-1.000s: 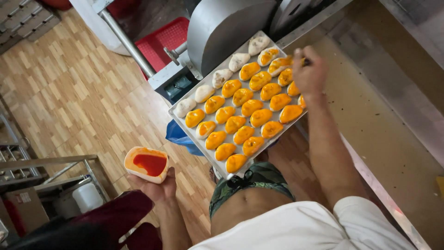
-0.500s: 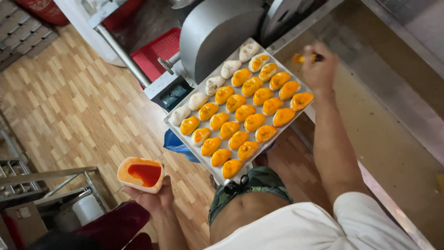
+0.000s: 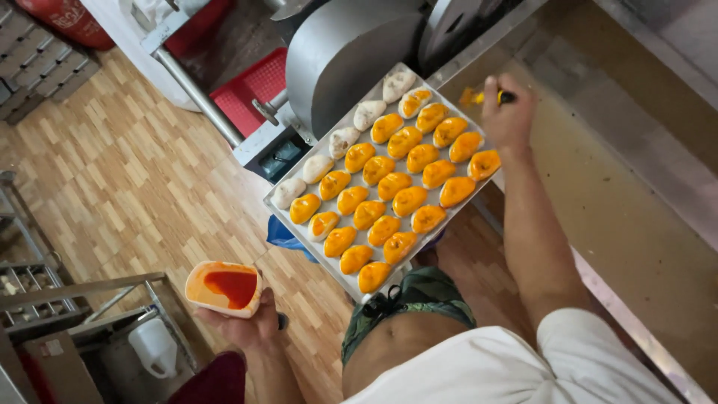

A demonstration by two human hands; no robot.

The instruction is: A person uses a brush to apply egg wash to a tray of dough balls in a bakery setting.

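Here, the right hand (image 3: 507,112) is clenched around a brush (image 3: 482,96), held just beyond the far corner of the metal tray (image 3: 314,247) of orange-glazed pastries (image 3: 393,185). The left hand (image 3: 250,325) cradles a small tub of orange-red glaze (image 3: 223,287), well apart from the tray, over the wooden floor (image 3: 112,172).

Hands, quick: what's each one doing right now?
Left hand: closed around a bowl of orange glaze, held out over the floor.
Right hand: closed on a brush, beyond the far corner of the tray.

orange-glazed pastries (image 3: 393,187), pale unglazed pastries (image 3: 318,167), red crate (image 3: 250,88)
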